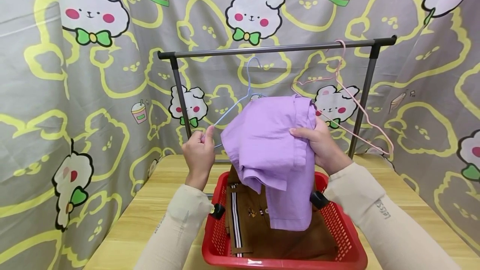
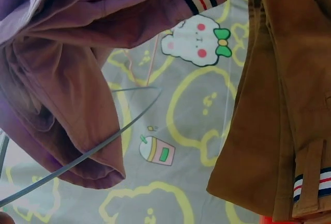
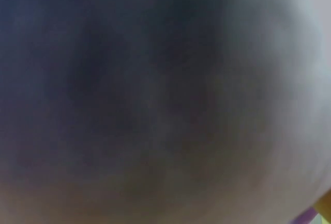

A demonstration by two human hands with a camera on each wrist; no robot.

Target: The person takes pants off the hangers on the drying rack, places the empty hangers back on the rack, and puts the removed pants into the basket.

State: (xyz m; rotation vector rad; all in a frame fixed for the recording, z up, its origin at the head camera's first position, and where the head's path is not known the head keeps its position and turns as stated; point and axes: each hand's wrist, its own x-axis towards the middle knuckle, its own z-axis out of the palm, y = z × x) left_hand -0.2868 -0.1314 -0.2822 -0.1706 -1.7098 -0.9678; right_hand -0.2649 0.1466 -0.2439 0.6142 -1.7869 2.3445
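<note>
My left hand (image 1: 198,153) grips a light blue wire hanger (image 1: 233,106) by its left corner. The hanger's hook points up in front of the rail. Folded purple trousers (image 1: 268,132) hang over the hanger's right part and hide it. My right hand (image 1: 323,143) holds the trousers' right edge, thumb in front, other fingers hidden behind the cloth. In the left wrist view, the hanger wire (image 2: 88,154) crosses the trousers (image 2: 67,105), which show a striped trim. A dark blur fills most of the right wrist view.
Below the hands, a red basket (image 1: 277,263) holds a brown garment (image 1: 288,243) with a striped band. Behind stands a grey rail (image 1: 285,48), a pink hanger (image 1: 361,105) hooked on its right part. A patterned curtain (image 1: 210,20) closes off the back of the wooden table (image 1: 146,211).
</note>
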